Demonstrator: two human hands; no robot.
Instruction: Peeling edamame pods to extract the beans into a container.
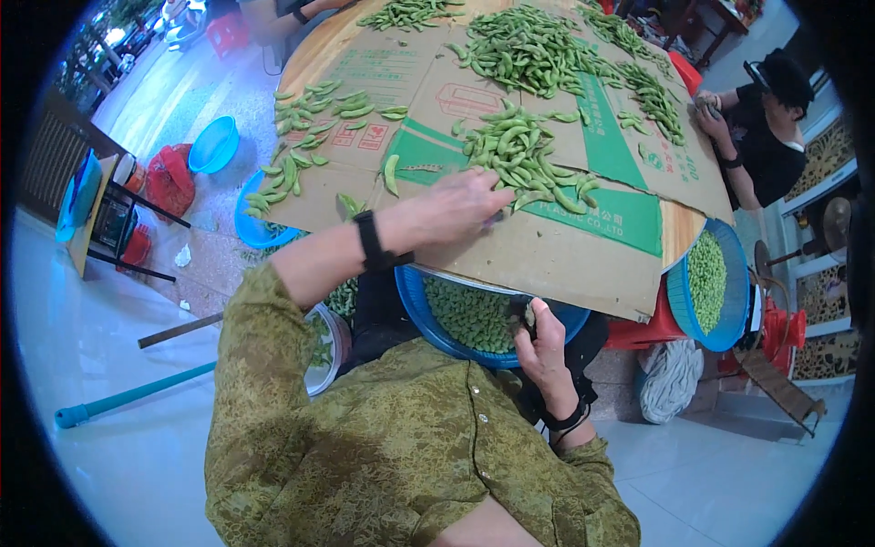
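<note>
My left hand, a dark band at its wrist, reaches across the cardboard beside a small pile of green bean pods. Its fingers are curled together; a bit of something dark shows below them, too small to name. Lower and to the right, my right hand is closed at the rim of a blue basket on my lap. Between its thumb and fingers is a small dark object whose kind I cannot make out. Shelled green beans fill the basket, partly hidden under the table edge.
A bigger heap of pods lies farther back, with scattered pods at left. Another person works at the right side. A second blue basket of beans stands at right. A teal pole lies at lower left.
</note>
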